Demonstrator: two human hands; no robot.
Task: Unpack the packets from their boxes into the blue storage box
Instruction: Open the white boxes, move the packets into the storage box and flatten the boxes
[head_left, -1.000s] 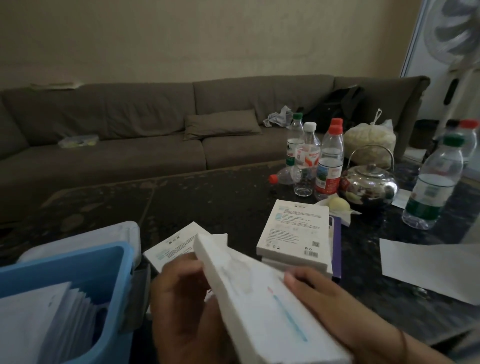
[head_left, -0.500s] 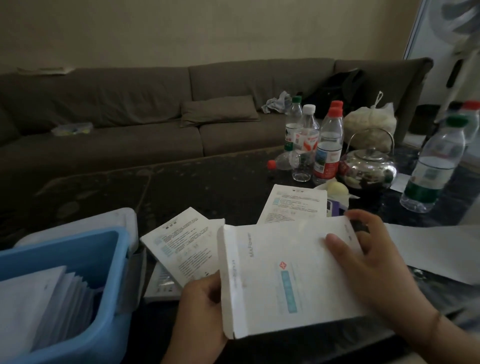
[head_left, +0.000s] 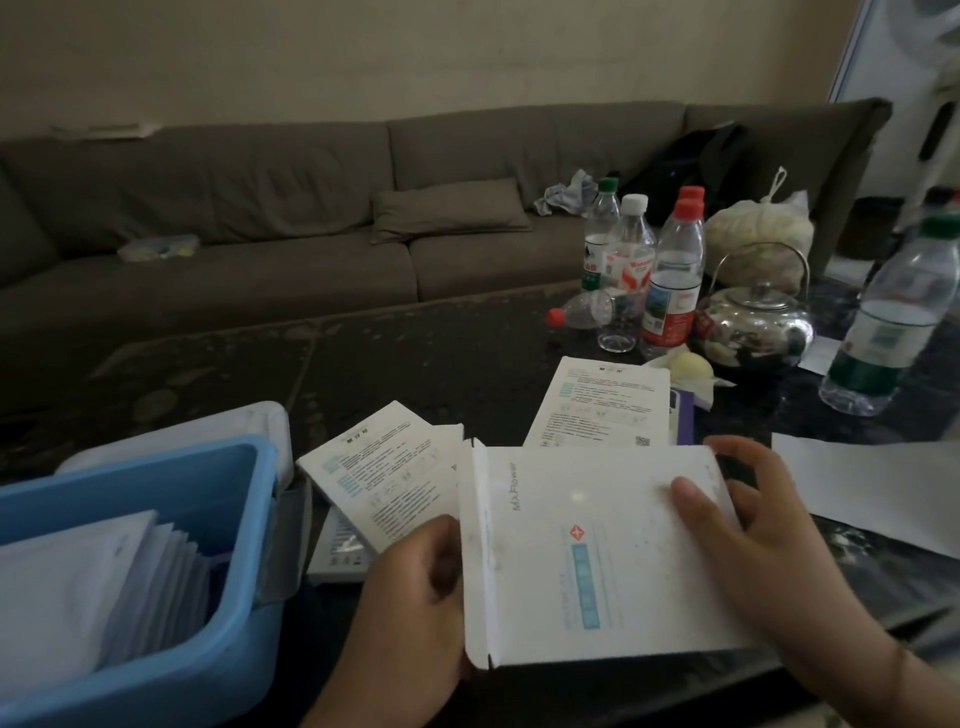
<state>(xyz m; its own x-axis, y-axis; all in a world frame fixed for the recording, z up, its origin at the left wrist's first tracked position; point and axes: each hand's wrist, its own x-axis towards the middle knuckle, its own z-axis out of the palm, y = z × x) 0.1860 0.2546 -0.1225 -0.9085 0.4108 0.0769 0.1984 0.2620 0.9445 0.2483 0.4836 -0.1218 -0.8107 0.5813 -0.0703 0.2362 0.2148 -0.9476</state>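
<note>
Both hands hold a flat white box (head_left: 597, 561) above the near edge of the dark counter (head_left: 426, 338). The left hand (head_left: 410, 613) grips its left end, by the flap; the right hand (head_left: 753, 540) pinches the right end, thumb on top. At the near left corner sits the blue storage box (head_left: 218, 644), white packets (head_left: 93, 587) standing inside. More white boxes (head_left: 384, 473) lie flat just beyond the hands. Toward the far right edge stand water bottles (head_left: 670, 280) and a shiny metal kettle (head_left: 753, 327). A brown sofa (head_left: 260, 208) runs behind.
</note>
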